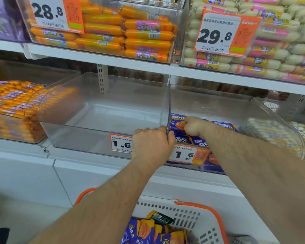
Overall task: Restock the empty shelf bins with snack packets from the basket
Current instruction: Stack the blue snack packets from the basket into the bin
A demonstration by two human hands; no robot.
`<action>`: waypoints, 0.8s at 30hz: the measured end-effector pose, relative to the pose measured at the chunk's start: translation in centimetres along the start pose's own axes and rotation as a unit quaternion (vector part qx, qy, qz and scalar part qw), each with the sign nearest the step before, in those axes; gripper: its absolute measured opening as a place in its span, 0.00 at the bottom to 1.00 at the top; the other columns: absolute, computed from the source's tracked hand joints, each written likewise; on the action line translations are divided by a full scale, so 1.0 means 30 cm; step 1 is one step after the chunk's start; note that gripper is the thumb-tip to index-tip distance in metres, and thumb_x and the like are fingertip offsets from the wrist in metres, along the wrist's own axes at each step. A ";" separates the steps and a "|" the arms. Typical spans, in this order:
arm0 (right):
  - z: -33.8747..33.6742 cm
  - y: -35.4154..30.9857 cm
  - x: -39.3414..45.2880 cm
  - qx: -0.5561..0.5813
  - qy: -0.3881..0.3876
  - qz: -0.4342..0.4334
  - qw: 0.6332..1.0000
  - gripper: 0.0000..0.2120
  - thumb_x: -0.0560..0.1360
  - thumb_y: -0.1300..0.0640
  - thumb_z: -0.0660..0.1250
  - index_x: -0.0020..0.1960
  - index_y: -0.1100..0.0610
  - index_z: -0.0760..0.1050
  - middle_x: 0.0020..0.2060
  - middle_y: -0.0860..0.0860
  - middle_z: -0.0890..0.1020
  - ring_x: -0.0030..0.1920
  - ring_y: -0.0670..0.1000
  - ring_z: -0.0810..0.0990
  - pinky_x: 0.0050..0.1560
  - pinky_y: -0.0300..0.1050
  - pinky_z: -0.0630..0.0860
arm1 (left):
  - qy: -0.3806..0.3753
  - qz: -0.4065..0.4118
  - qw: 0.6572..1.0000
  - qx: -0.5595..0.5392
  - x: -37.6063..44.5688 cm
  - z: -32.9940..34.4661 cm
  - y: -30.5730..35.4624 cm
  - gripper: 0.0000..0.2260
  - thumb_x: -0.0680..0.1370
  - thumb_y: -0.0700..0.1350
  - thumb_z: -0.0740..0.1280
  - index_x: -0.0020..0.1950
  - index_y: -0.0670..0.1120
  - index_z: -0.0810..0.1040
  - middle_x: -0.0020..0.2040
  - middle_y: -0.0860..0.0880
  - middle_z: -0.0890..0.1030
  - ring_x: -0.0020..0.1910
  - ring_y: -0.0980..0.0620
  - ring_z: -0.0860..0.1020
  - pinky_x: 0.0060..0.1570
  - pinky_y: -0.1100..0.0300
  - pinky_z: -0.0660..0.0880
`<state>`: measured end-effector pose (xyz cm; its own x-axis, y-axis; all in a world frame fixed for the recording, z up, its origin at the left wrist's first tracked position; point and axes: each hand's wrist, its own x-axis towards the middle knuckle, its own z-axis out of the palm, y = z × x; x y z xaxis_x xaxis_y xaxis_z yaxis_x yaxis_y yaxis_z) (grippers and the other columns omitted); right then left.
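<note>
Shelf bins (99,110) stand ahead. My left hand (152,143) grips the divider (169,110); my right hand (195,126) pinches a packet (179,121) beside it. Lay it flat; the basket (199,219) waits below.

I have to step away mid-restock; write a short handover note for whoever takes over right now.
Left hand: its grip is curled round the front edge of the clear divider between the two lower bins.
Right hand: inside the right bin, pinching a purple snack packet lying on the packets already there.
Basket: below the arms, more purple packets left in it.
Done: the right bin has a first few packets at its front.
Left: the left bin shows no packets inside; fill it, top up the right bin, empty the basket.
</note>
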<state>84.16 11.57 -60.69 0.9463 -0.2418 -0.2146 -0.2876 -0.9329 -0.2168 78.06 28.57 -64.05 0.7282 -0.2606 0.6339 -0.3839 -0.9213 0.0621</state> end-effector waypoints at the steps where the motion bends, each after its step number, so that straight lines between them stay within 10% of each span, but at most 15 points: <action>1: 0.001 0.001 0.000 -0.003 0.006 0.009 1.000 0.17 0.81 0.58 0.60 0.67 0.62 0.71 0.63 0.60 0.76 0.62 0.58 0.76 0.60 0.49 0.72 | -0.005 -0.002 1.000 -0.001 -0.004 0.002 0.000 0.18 0.77 0.54 0.53 0.32 0.49 0.72 0.23 0.49 0.74 0.23 0.48 0.64 0.32 0.59 0.60; 10: -0.047 -0.013 -0.100 -0.041 -0.008 0.029 0.999 0.13 0.81 0.61 0.58 0.64 0.58 0.73 0.60 0.60 0.77 0.58 0.57 0.77 0.57 0.49 0.74 | -0.065 0.010 0.998 0.015 0.002 -0.039 -0.001 0.18 0.82 0.55 0.48 0.45 0.49 0.73 0.34 0.49 0.75 0.33 0.47 0.70 0.39 0.56 0.65; 14: -0.039 -0.027 -0.207 0.037 0.230 0.003 0.973 0.07 0.75 0.59 0.63 0.50 0.59 0.77 0.46 0.56 0.80 0.48 0.58 0.79 0.47 0.48 0.75 | -0.079 -0.001 0.995 -0.066 -0.004 -0.069 -0.006 0.22 0.81 0.56 0.50 0.55 0.45 0.78 0.50 0.44 0.82 0.51 0.42 0.76 0.52 0.52 0.68; 19: 0.133 -0.079 -0.457 0.102 0.515 -0.217 0.823 0.05 0.71 0.55 0.63 0.41 0.57 0.74 0.34 0.51 0.78 0.37 0.58 0.76 0.42 0.50 0.69 | 0.112 0.074 0.946 -0.295 -0.229 -0.111 -0.042 0.15 0.75 0.46 0.61 0.55 0.40 0.79 0.53 0.44 0.81 0.52 0.46 0.73 0.55 0.53 0.69; 21: 0.268 -0.080 -0.522 0.192 0.492 -0.237 0.815 0.10 0.69 0.58 0.66 0.34 0.53 0.66 0.25 0.46 0.68 0.29 0.55 0.70 0.34 0.47 0.66 | 0.040 0.028 0.941 -0.334 -0.368 -0.102 -0.061 0.15 0.74 0.46 0.61 0.55 0.41 0.80 0.51 0.45 0.81 0.51 0.48 0.73 0.51 0.56 0.68; 24: 0.516 -0.035 -0.551 0.227 0.285 -0.180 0.914 0.18 0.70 0.63 0.66 0.30 0.51 0.59 0.25 0.46 0.65 0.29 0.54 0.68 0.31 0.48 0.67 | -0.158 -0.093 0.912 -0.367 -0.560 -0.036 -0.094 0.12 0.76 0.42 0.64 0.58 0.45 0.79 0.50 0.53 0.79 0.51 0.51 0.76 0.54 0.56 0.73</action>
<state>66.53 20.69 -71.64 0.8778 -0.1617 0.4510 0.1478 -0.8040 -0.5759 66.30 35.86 -74.06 0.9022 -0.2963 0.3133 -0.4292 -0.5461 0.7194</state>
